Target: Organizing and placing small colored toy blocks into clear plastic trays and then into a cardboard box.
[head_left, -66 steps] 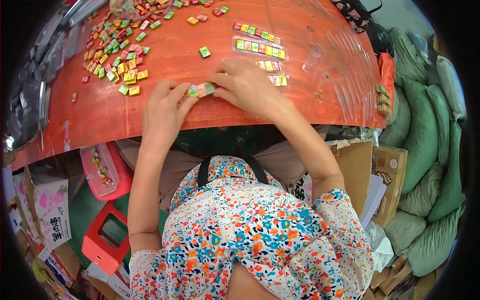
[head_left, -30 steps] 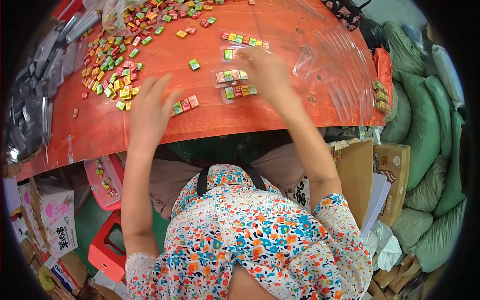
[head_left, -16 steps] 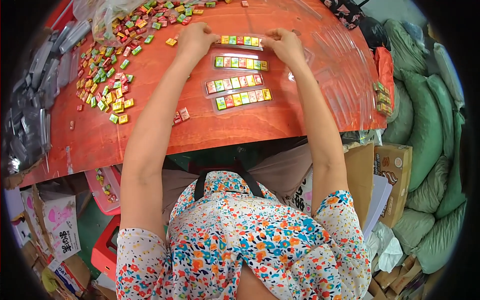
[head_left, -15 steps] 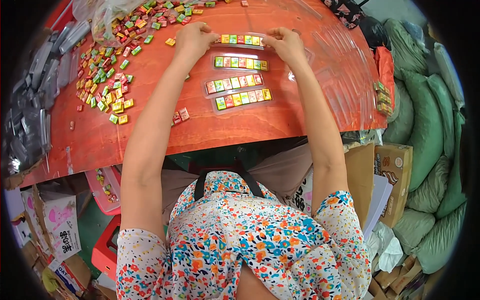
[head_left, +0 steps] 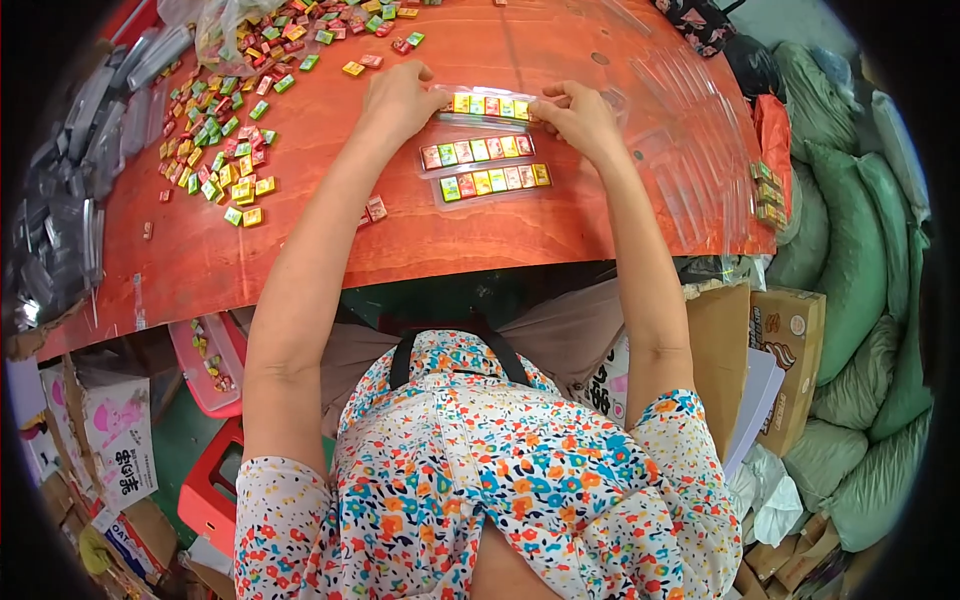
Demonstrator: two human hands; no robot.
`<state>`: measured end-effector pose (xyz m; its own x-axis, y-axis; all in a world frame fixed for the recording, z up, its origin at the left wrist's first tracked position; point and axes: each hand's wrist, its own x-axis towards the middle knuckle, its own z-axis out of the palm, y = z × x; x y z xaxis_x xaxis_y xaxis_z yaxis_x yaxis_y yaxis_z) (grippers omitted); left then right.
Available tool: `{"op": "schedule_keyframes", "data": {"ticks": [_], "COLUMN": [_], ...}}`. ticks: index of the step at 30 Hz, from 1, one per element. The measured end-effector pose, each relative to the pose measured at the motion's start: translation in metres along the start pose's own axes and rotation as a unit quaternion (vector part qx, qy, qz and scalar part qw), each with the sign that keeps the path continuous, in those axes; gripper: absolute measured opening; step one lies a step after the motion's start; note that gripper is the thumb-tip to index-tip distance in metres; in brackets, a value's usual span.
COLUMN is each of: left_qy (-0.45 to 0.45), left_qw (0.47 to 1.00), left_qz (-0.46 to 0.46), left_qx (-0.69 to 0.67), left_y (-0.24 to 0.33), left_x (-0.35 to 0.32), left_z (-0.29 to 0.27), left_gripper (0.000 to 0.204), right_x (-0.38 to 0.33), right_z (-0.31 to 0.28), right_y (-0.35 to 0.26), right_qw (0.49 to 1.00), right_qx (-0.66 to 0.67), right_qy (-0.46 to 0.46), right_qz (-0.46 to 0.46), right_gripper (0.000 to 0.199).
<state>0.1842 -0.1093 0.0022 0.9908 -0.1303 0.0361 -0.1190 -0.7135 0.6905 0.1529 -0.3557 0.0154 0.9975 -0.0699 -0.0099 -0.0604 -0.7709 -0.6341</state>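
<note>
My left hand [head_left: 402,98] pinches the left end of a row of small boxes [head_left: 490,106] in red, yellow and green. The right end of that row is between the fingers of my right hand [head_left: 580,115]. Clear plastic shows around the row; whether a second row lies under it cannot be made out. Nearer to me, two similar rows lie side by side in clear trays: an upper one [head_left: 478,151] and a lower one [head_left: 495,182]. Two or so loose red boxes [head_left: 376,209] rest beside my left forearm.
Many loose small boxes [head_left: 215,135] are heaped across the left of the red table [head_left: 420,245], with a clear bag [head_left: 228,35] behind. Clear trays [head_left: 690,150] line the right side; more plastic packaging [head_left: 60,190] piles at far left. Green sacks [head_left: 850,220] and cartons [head_left: 790,350] stand right.
Both hands have brought the held row nearer to me, onto the place of the second row. Four rows showed before; three show now. The view has tilted slightly.
</note>
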Motion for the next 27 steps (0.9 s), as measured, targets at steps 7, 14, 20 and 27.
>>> {"op": "schedule_keyframes", "data": {"ticks": [7,14,20,27], "left_qy": [-0.025,-0.060,-0.018,-0.012], "left_qw": [0.974,0.986,0.999,0.975], "left_qz": [-0.035,-0.045,-0.017,-0.039], "left_qx": [-0.224,-0.148,-0.026,-0.219], "left_y": [-0.001,-0.013,0.002,-0.003], "left_x": [-0.020,-0.065,-0.071,-0.070], "left_z": [-0.019,-0.014,-0.016,-0.020], "left_gripper": [0.048,0.044,0.045,0.046], "right_x": [-0.009,-0.036,-0.026,-0.038], "right_z": [-0.011,0.000,0.006,-0.010], "right_y": [-0.009,-0.008,-0.001,-0.022], "right_qw": [0.986,0.992,0.997,0.990], "right_qx": [0.166,0.098,-0.008,0.120], "right_qy": [-0.015,-0.073,-0.050,-0.060], "right_qz": [-0.015,-0.025,-0.049,-0.055], "right_gripper": [0.040,0.042,0.045,0.042]}}
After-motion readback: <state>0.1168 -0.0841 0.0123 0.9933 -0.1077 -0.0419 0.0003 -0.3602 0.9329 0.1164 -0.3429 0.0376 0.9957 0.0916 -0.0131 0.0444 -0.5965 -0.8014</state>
